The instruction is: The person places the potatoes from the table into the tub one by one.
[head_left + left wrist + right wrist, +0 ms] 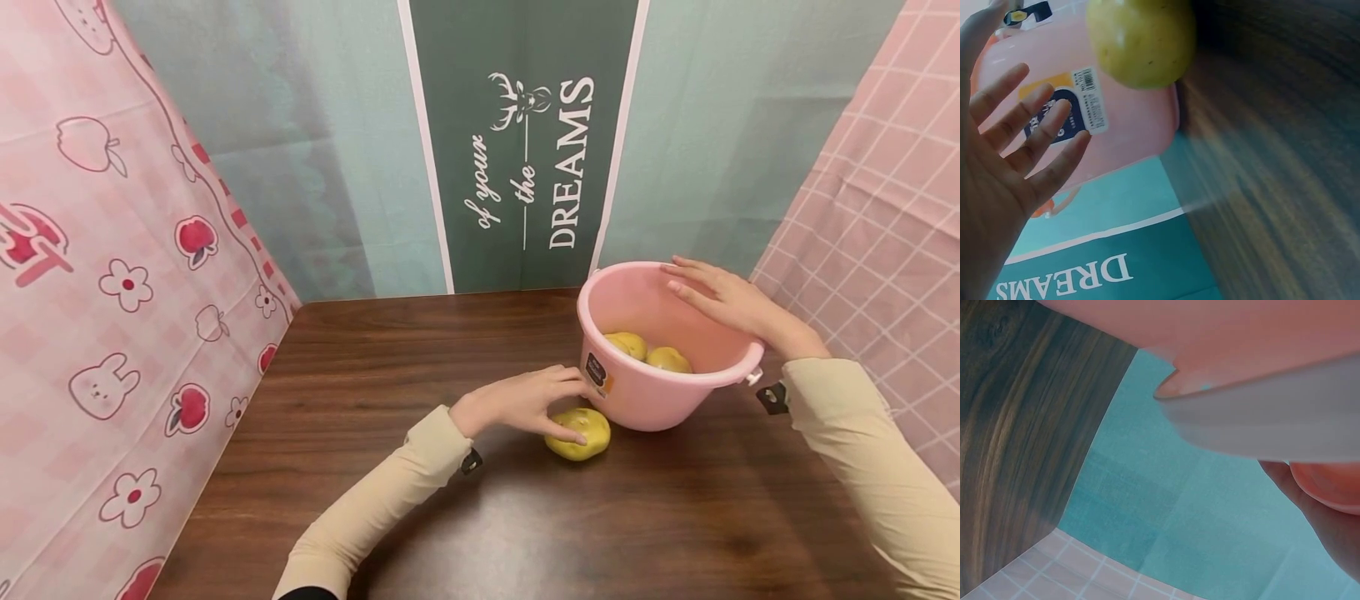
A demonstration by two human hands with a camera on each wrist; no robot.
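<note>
A round yellow fruit (577,433) lies on the wooden table, just in front of a pink bucket (645,404). My left hand (525,400) is held over this fruit, its thumb across the fruit in the head view. In the left wrist view, the fingers (1041,144) are spread and fairly straight, with a gap showing between them and the fruit (1144,40). My right hand (723,300) rests on the bucket's right rim with extended fingers, the thumb along the inner wall. More yellow fruits (667,360) sit inside the bucket. The right wrist view hides most of that hand.
A green and teal cloth (517,275) hangs along the table's back edge. Pink printed cloth (157,333) stands at the left and pink checked cloth (892,217) at the right. The brown wooden table (360,400) extends left and in front of the bucket.
</note>
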